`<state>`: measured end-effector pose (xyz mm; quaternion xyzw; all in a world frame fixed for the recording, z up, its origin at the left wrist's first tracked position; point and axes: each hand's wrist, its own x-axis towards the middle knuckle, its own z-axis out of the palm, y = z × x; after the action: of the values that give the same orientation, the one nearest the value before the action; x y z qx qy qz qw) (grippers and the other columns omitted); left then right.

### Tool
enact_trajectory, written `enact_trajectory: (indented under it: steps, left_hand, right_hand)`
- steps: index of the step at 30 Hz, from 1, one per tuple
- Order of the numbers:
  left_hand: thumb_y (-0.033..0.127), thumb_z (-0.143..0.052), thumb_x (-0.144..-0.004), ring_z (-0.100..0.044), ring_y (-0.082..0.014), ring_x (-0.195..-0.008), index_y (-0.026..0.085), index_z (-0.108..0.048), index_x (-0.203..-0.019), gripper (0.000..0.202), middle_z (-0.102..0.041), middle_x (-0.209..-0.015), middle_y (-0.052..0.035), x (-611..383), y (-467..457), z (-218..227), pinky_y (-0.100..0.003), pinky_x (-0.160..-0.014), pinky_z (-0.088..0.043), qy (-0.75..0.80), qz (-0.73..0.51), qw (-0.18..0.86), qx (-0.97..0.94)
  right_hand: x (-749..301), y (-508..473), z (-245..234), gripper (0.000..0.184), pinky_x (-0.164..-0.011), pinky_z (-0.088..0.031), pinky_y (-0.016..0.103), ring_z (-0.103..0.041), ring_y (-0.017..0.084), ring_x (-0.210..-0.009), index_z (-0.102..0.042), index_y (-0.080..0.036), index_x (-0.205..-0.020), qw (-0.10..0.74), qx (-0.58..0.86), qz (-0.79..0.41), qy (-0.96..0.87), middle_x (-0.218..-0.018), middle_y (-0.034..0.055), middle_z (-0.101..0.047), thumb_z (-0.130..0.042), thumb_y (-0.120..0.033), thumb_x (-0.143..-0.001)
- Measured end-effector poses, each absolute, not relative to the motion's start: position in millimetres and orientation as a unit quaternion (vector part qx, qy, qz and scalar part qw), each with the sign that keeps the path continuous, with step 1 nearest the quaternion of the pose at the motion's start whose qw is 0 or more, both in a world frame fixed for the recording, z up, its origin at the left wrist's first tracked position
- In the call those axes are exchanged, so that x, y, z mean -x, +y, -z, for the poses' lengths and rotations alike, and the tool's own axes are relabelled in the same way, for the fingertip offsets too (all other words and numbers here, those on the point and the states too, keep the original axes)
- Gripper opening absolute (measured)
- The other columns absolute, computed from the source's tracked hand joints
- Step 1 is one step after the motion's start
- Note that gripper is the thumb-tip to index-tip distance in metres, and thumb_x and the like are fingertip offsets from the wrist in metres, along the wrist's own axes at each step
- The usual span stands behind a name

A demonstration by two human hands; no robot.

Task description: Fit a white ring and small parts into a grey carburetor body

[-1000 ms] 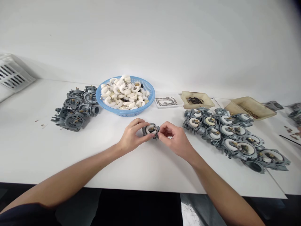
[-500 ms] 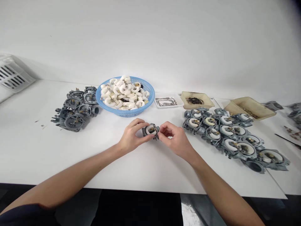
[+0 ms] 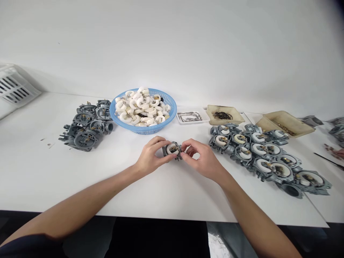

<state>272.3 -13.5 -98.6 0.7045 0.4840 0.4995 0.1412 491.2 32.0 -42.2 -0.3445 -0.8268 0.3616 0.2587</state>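
A small grey metal carburetor body (image 3: 164,150) rests on the white table in front of me, its open bowl side up. Inside it lies a white ring-shaped float (image 3: 172,149) beside brass parts. My left hand (image 3: 151,153) is closed around the carburetor from the left, thumb along its near side and fingers over its far side. My right hand (image 3: 200,156) is at the carburetor's right edge, thumb and index fingertip drawn close together there. Whatever lies between those fingertips is too small to make out.
Left stand several carburetors without floats (image 3: 86,138). A blue basket (image 3: 114,120) is heaped with white floats. Behind are a clear tray of thin metal pins (image 3: 189,117), a tray of black rings (image 3: 223,115) and a tray of brass pieces (image 3: 287,127). Several float-fitted carburetors (image 3: 263,165) crowd the right.
My right index finger has shifted slightly away from the thumb, onto the carburetor's right edge. The left hand and carburetor stay put. At the far right edge a blurred reddish shape, perhaps a hand, has appeared.
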Motion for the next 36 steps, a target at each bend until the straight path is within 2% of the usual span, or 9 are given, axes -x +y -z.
enact_trajectory:
  steps: [4, 9, 21, 36]
  left_hand:
    - [0.037, -0.080, -0.087, -0.067, -0.0207, -0.093, 0.018, -0.074, -0.109, 0.030, -0.068, -0.103, -0.0086, -272, -13, 98, -0.033, -0.083, -0.056, 0.481, -0.495, 0.153, -0.708]
    - [0.040, -0.077, -0.089, -0.068, -0.0214, -0.093, 0.020, -0.074, -0.113, 0.030, -0.069, -0.104, -0.0085, -270, -12, 98, -0.034, -0.084, -0.056, 0.480, -0.486, 0.162, -0.712]
    - [0.034, -0.078, -0.089, -0.066, -0.0220, -0.097, 0.019, -0.073, -0.116, 0.031, -0.067, -0.106, -0.0097, -270, -12, 100, -0.035, -0.087, -0.055, 0.471, -0.483, 0.172, -0.718]
    - [0.040, -0.073, -0.093, -0.068, -0.0234, -0.101, 0.022, -0.072, -0.120, 0.032, -0.069, -0.111, -0.0099, -269, -14, 97, -0.036, -0.090, -0.056, 0.480, -0.466, 0.187, -0.719]
  right_hand:
    - [-496, 37, 41, 0.023, -0.077, -0.054, 0.030, -0.062, 0.014, -0.080, -0.061, -0.026, -0.111, 0.243, 0.323, -0.328, -0.854, -0.115, 0.0025, -0.065, -0.063, -0.018, -0.089]
    - [-496, 36, 39, 0.033, -0.079, -0.055, 0.033, -0.062, 0.016, -0.081, -0.061, -0.027, -0.120, 0.226, 0.291, -0.319, -0.873, -0.123, 0.0049, -0.063, -0.061, -0.015, -0.090]
    - [-495, 37, 43, 0.038, -0.075, -0.054, 0.030, -0.064, 0.015, -0.080, -0.059, -0.028, -0.125, 0.234, 0.303, -0.309, -0.871, -0.118, 0.0024, -0.067, -0.064, -0.016, -0.089]
    - [-493, 38, 49, 0.041, -0.068, -0.055, 0.028, -0.061, 0.013, -0.074, -0.059, -0.030, -0.127, 0.250, 0.318, -0.338, -0.850, -0.121, 0.0026, -0.068, -0.064, -0.019, -0.088]
